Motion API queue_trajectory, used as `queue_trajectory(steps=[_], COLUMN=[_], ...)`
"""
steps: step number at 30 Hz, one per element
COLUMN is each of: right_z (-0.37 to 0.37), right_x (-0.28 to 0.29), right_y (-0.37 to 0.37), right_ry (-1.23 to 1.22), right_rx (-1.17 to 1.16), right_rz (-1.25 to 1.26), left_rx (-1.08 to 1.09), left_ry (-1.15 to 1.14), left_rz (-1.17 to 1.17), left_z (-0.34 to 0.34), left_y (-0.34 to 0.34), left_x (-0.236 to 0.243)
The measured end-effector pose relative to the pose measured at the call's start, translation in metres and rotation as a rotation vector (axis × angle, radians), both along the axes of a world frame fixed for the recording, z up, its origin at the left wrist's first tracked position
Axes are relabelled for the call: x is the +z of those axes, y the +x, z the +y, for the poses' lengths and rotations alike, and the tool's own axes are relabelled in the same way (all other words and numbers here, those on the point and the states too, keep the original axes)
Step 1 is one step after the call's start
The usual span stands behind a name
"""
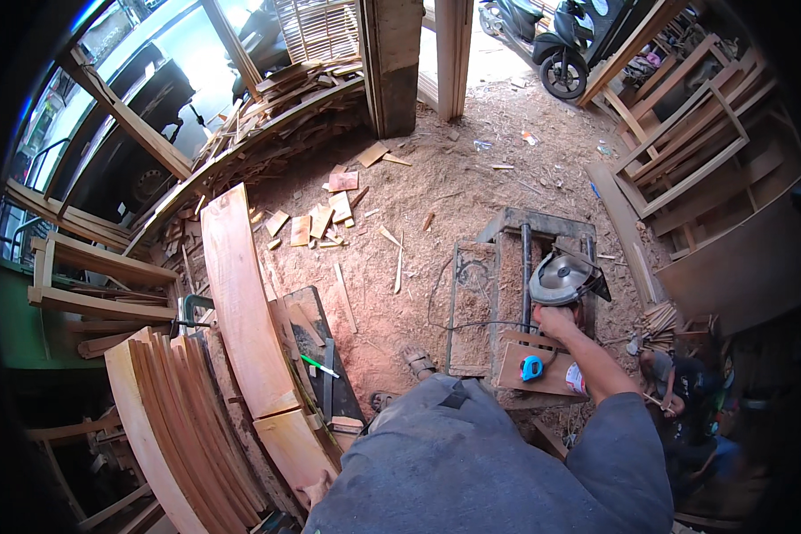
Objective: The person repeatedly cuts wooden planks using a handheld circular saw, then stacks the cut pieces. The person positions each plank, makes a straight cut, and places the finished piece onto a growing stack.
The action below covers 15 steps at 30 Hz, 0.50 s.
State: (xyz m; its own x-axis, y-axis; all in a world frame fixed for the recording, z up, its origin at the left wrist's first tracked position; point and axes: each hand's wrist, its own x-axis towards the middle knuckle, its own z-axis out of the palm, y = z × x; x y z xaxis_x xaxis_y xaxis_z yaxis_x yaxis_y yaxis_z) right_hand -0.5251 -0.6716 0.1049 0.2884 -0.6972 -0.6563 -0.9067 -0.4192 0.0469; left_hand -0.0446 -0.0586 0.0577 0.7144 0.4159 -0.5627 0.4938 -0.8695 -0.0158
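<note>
My right hand (557, 322) is closed round the handle of a circular saw (561, 278). The saw's round blade faces up, over a dusty metal-framed stand (516, 218). At the lower edge my left hand (317, 489) grips the side of a short board (295, 445); my body partly hides it. A cut line separates this piece from a long plank (238, 276) ahead of it. Beside the planks a green pen (319, 366) lies on a dark board (351, 400). A blue tape measure (531, 368) sits on a wooden panel (556, 378) near my right forearm.
Curved planks (151, 436) stand stacked at the left. Wood offcuts (320, 218) and sawdust cover the floor. A cable (472, 325) runs by the stand. Wooden frames (685, 151) lean at the right, near another person (672, 383). A motorbike (562, 67) is parked far off.
</note>
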Motion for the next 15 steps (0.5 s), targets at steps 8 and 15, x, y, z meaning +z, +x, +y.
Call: queue_trajectory(steps=[8, 15], right_z=[0.009, 0.017], right_x=[-0.028, -0.044], right_y=[-0.006, -0.011], right_ry=[-0.094, -0.204], right_rx=[0.061, 0.042], right_rz=[0.0, 0.087], left_rx=[-0.016, -0.019], left_ry=[-0.038, -0.073], left_rz=[0.004, 0.02], left_z=[-0.002, 0.006], left_y=[0.004, 0.0], left_x=[-0.007, -0.009])
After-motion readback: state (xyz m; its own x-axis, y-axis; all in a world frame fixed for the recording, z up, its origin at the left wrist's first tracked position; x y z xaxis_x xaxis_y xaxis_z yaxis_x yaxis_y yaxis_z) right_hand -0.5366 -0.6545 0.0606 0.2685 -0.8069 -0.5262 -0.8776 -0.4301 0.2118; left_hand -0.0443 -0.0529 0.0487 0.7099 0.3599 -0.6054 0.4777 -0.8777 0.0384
